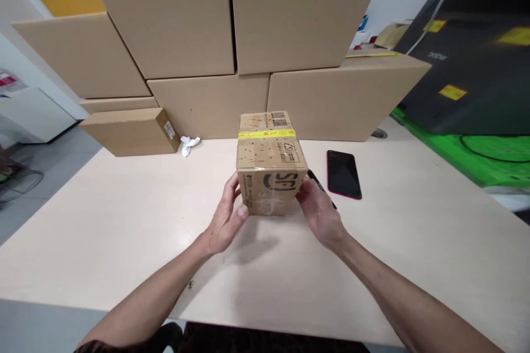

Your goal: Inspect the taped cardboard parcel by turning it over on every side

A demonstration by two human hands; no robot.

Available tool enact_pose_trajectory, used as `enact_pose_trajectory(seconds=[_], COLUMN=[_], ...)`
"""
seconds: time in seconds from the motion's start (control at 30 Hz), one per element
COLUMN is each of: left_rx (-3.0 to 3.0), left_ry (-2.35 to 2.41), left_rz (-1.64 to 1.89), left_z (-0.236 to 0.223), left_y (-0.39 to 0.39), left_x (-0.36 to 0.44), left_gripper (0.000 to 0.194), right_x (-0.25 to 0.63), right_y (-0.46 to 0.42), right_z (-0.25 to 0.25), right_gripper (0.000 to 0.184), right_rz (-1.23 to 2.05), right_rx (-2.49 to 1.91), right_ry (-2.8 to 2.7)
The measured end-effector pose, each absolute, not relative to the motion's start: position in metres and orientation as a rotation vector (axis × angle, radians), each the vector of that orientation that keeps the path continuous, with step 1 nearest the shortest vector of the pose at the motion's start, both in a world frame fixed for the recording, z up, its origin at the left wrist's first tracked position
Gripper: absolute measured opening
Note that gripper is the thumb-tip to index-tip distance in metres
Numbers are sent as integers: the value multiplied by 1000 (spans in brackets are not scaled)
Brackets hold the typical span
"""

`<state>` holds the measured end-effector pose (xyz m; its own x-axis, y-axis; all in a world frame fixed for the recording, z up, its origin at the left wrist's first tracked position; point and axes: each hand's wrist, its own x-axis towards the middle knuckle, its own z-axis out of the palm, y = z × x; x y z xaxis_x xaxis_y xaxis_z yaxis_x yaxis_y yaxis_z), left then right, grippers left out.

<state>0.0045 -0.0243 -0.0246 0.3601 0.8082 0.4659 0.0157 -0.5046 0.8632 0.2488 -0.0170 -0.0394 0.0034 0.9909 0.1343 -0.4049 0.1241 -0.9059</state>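
A small brown cardboard box [271, 154] rests on the table in front of me, with yellow tape across its top and dark printing on its top and front. My left hand [226, 222] grips it at the left side, thumb near the lower front corner. On the opposite side, my right hand [322, 214] holds the box, its fingertips partly hidden by the carton. Just beyond that hand lies a black pen [317, 181], partly covered by it. Farther right is a dark-screened phone [344, 175] with a red edge.
Large cardboard cartons [186, 22] are stacked along the back of the table [103, 237]. A flat brown box [132, 132] and a crumpled white paper [189, 145] sit at back left. At right stands a dark machine [467, 55] on a green surface [476, 162].
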Motion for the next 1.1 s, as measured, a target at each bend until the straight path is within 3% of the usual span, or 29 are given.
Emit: enact_pose_trajectory(seconds=[0.2,0.43,0.63,0.77,0.9,1.0,1.1], left_rx=[1739,2434,2643,2683,2424,2124,1786], left_ry=[752,591,654,616,888,999,899], left_rz=[1298,1032,690,691,1275,1552,1346], left_z=[-32,-25,-43,-50,-43,-27,-5], left_y=[-21,-33,-31,-35,-24,-8,-2], left_x=[1,6,14,22,10,-13,-28], left_gripper=[70,79,87,84,89,114,114], right_x=[245,252,251,250,261,268,267], right_y=[-24,-23,-25,-21,-16,-19,-27], right_z=[-46,-41,-36,-37,-32,-23,-11], right_gripper=[50,120,134,134,132,111,87], right_rz=[1129,676,523,482,624,966,1293], right_rx=[-754,-738,-1011,-1129,-1030,-816,-652], right_ry=[-945,-1388,-1358,-1305,-1237,-1232,-1276])
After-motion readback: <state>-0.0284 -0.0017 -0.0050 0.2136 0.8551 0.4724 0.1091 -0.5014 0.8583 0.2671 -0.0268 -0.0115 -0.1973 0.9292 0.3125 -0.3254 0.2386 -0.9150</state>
